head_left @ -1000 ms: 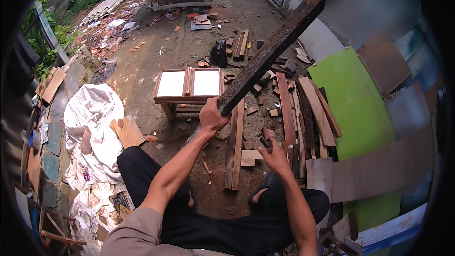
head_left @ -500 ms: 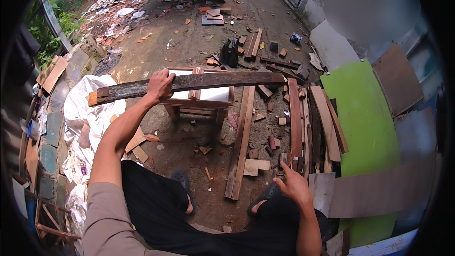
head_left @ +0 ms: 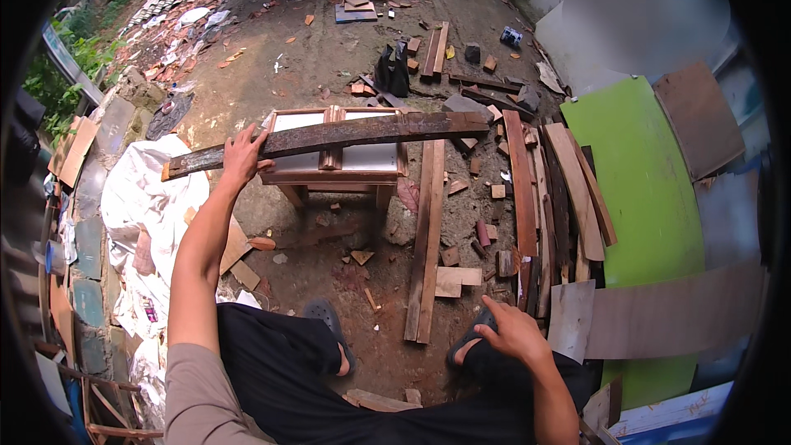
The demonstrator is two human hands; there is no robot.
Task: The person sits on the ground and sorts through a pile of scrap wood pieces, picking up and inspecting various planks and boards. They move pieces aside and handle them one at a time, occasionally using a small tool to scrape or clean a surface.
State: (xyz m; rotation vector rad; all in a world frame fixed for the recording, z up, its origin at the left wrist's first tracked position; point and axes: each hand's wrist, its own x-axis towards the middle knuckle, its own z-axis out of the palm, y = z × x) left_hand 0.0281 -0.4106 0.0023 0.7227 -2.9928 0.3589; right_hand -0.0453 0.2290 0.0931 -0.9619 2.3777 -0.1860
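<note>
A long, dark, weathered wooden plank (head_left: 362, 133) lies crosswise over a small wooden table-like frame (head_left: 329, 177) with white panels in its top. Both plank ends reach past the frame, the left one showing a pale cut end. My left hand (head_left: 241, 156) rests on the plank's left part, its fingers spread over the upper edge and the thumb held apart along the near side. Above my right knee, my right hand (head_left: 521, 334) holds nothing. Its index finger and thumb are apart; the other fingers curl partly under.
Two long wooden strips (head_left: 426, 255) lie on the ground right of the frame. Further right are a reddish board (head_left: 519, 181), more planks and a green panel (head_left: 634, 189). White sheeting (head_left: 136, 214) covers the left side. Wood offcuts and a black bag (head_left: 392, 71) lie beyond.
My left hand has shifted left along the plank, and its fingers have gone from wrapped to spread. The plank's tilt has changed slightly. My right hand stays near my knee, with its fingers slightly changed.
</note>
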